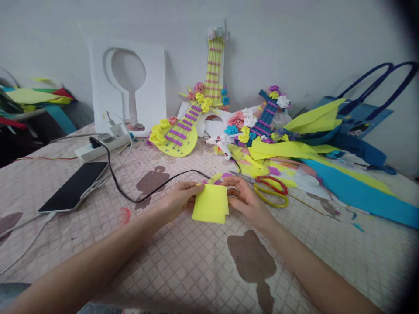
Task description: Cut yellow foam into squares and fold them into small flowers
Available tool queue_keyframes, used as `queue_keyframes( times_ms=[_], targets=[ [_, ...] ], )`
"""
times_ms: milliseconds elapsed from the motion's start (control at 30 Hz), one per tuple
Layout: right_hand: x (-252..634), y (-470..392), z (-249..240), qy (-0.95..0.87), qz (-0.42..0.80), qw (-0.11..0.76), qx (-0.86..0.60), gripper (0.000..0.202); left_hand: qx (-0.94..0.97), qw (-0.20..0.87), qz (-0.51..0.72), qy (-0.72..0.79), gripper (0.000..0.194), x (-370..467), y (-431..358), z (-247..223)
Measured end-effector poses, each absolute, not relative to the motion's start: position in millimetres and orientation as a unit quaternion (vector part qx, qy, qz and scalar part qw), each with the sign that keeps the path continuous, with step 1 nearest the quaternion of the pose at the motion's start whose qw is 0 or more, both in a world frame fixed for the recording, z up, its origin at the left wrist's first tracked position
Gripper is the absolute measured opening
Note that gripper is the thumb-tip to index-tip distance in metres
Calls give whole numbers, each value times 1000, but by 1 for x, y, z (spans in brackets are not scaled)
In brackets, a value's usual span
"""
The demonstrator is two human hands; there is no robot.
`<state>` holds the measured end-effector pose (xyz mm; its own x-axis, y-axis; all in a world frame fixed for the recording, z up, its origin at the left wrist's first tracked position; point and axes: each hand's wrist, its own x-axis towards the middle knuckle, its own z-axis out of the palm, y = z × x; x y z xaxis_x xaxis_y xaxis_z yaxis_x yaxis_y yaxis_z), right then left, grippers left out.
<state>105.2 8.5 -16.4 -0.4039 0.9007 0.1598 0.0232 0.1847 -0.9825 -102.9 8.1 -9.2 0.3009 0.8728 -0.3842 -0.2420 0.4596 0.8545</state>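
Note:
Between my two hands is a small squarish piece of yellow paper [210, 205], folded or stacked, with a notch at its lower right corner. My left hand [185, 198] pinches its upper left edge, thumb on top. At the right edge, my right hand [245, 198] touches the paper with bent fingers; its thumb tip is partly behind the sheet. Just right of that hand lie scissors [271, 192] with red and yellow handles. A white glue gun [222, 145] rests beyond my hands, its black cord [170, 178] running left across the table.
A phone [73, 186] and a power strip [101, 144] with cables lie left. Decorated paper guitars [183, 131] and a white cut-out board [153, 87] stand along the wall. Yellow strips [294, 150], blue paper [356, 187] and a blue bag [376, 115] occupy the right.

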Motion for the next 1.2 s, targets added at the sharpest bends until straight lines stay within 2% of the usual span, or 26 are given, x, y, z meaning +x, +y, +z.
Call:
queue_keyframes(
  times_ms=[133, 400, 567, 633, 767, 933, 1000, 1100, 1200],
  targets=[
    [107, 10, -17, -687, 513, 393, -333, 31, 346, 730, 376, 453, 25, -103, 9, -11],
    [104, 10, -18, -692, 431, 437, -381, 12, 339, 742, 368, 446, 34, -101, 9, -15],
    [102, 8, -21, -615, 488, 442, -434, 13, 337, 767, 347, 422, 44, -100, 9, -14],
    [102, 8, -22, -616, 496, 445, -421, 16, 336, 770, 341, 422, 38, -100, 8, -15],
    [102, 7, -21, -679, 459, 439, -369, 34, 329, 758, 340, 448, 29, -98, 6, -13],
    [100, 5, -21, -710, 401, 441, -375, 13, 332, 776, 323, 428, 41, -99, 6, -11],
    [98, 5, -23, -664, 428, 446, -421, 9, 345, 795, 312, 389, 43, -101, 6, -10],
    [96, 5, -27, -579, 502, 454, -454, 18, 373, 813, 294, 337, 35, -104, 5, -10],
    [93, 5, -28, -524, 567, 459, -440, 22, 387, 819, 277, 320, 36, -104, 5, -10]
  ],
)
